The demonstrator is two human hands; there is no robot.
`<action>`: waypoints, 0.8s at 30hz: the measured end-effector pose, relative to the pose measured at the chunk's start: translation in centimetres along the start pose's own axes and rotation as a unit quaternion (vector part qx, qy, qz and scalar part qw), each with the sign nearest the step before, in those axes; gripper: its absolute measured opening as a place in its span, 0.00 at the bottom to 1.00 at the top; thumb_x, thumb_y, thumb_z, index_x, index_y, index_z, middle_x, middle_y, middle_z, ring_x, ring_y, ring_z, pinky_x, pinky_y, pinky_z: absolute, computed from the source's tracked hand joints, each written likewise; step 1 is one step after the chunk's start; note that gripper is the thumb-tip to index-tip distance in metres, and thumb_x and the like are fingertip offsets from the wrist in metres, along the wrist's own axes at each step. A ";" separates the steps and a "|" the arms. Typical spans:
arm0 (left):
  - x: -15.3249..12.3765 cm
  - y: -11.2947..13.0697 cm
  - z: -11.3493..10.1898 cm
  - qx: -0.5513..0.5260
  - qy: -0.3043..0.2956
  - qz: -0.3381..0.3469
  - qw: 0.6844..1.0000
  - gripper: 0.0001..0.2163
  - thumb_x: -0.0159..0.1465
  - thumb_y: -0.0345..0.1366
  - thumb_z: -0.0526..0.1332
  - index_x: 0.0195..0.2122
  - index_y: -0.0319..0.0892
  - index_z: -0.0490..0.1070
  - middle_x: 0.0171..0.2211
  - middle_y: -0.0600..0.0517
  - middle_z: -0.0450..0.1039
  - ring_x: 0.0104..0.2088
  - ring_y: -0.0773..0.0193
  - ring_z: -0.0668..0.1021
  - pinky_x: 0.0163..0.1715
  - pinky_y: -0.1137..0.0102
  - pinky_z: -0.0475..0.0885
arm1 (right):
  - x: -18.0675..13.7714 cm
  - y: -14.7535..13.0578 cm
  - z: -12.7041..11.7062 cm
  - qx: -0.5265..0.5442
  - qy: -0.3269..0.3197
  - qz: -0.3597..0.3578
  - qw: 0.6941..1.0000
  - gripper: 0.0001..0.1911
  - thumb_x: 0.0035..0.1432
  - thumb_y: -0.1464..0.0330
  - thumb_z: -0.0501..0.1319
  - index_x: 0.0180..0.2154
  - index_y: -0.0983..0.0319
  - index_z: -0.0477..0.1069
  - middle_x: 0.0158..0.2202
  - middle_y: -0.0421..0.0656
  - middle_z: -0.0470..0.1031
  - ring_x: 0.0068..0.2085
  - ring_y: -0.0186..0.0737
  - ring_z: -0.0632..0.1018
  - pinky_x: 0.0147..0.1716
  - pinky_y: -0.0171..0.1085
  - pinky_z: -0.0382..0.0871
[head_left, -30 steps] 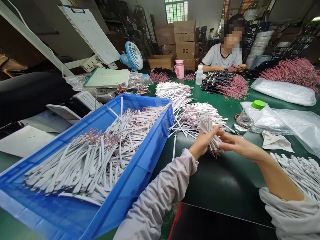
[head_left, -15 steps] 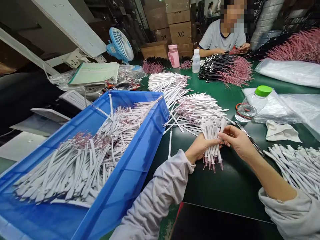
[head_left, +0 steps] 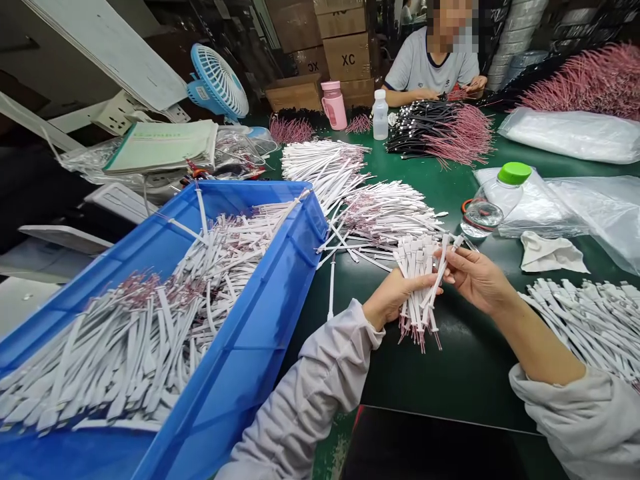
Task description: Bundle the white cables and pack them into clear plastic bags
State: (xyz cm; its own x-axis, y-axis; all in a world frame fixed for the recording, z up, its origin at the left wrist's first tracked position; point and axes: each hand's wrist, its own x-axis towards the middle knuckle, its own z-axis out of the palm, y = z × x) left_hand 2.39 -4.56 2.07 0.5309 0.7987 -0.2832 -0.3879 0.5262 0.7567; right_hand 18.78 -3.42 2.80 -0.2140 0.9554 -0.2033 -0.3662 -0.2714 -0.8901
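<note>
My left hand (head_left: 393, 293) was closed around a bundle of white cables (head_left: 416, 263) above the green table (head_left: 465, 360); my right hand (head_left: 477, 283) pinched cable ends (head_left: 457, 243) at its edge. Loose cables (head_left: 393, 210) lay beyond, beside a blue bin (head_left: 265, 320).

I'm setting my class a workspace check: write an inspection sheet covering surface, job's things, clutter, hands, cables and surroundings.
Surface: green tabletop, partly covered by piles.
Job's things: bundle of white cables in hand; more lie in the blue bin.
Clutter: green-lidded bottle, crumpled white cloth or paper, plastic bag.
Hands: left hand grips the bundle; right hand pinches a white cable at its right edge.
Cables: the bundle's lower ends show thin pink wires; black cables with pink wires lie piled farther back.
Surroundings: co-worker across the table, blue fan, stacked cartons.
</note>
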 end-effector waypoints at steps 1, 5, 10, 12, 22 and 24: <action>0.0 -0.1 0.0 -0.008 0.007 0.000 1.000 0.17 0.52 0.36 0.69 0.43 0.37 0.74 0.32 0.49 0.77 0.26 0.68 0.76 0.26 0.74 0.69 | 0.0 0.0 -0.1 -0.015 0.002 -0.011 1.000 0.11 0.47 0.62 0.70 0.32 0.62 0.77 0.27 0.39 0.68 0.26 0.29 0.67 0.22 0.31 0.63; 0.2 -0.3 0.1 -0.052 0.068 -0.009 0.996 0.12 0.54 0.28 0.64 0.41 0.35 0.74 0.34 0.47 0.77 0.31 0.63 0.78 0.36 0.69 0.73 | 0.0 0.2 -0.2 -0.136 0.050 -0.131 0.981 0.09 0.52 0.62 0.67 0.30 0.61 0.71 0.27 0.38 0.68 0.27 0.31 0.69 0.25 0.33 0.64; 0.2 -0.2 0.1 -0.056 0.099 -0.002 0.993 0.15 0.52 0.25 0.65 0.41 0.36 0.74 0.33 0.49 0.76 0.32 0.63 0.78 0.36 0.67 0.74 | -0.1 0.3 -0.3 -0.308 0.112 -0.210 0.921 0.10 0.59 0.59 0.60 0.34 0.59 0.67 0.30 0.39 0.72 0.24 0.31 0.67 0.23 0.34 0.61; 0.1 -0.1 0.2 -0.044 0.102 0.001 0.994 0.15 0.52 0.26 0.67 0.41 0.37 0.74 0.31 0.50 0.75 0.30 0.65 0.77 0.36 0.68 0.74 | 0.0 0.4 -0.4 -0.289 0.114 -0.210 0.927 0.10 0.59 0.59 0.60 0.36 0.59 0.68 0.29 0.40 0.72 0.27 0.33 0.69 0.25 0.34 0.62; 0.4 -0.4 0.2 -0.006 0.090 0.064 0.994 0.19 0.46 0.33 0.73 0.39 0.36 0.74 0.33 0.49 0.77 0.30 0.65 0.78 0.35 0.68 0.73 | -0.2 0.7 0.7 -0.040 0.033 0.025 0.998 0.16 0.48 0.61 0.70 0.34 0.62 0.70 0.19 0.31 0.54 0.18 0.23 0.54 0.16 0.28 0.45; 0.5 -0.6 0.2 0.006 0.069 0.093 0.993 0.22 0.45 0.33 0.73 0.41 0.37 0.74 0.37 0.49 0.77 0.32 0.65 0.77 0.37 0.67 0.72 | -0.4 0.8 1.0 -0.061 0.038 0.039 0.997 0.16 0.45 0.61 0.71 0.32 0.63 0.69 0.20 0.33 0.59 0.19 0.24 0.59 0.16 0.28 0.46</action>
State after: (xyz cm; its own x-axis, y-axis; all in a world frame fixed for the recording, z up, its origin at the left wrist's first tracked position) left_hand 2.99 -4.53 1.59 0.3417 0.9147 -0.2157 -0.4604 0.3630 0.8101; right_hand 17.63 -4.13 2.55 -0.1675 0.9389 -0.3006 -0.2377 -0.3344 -0.9120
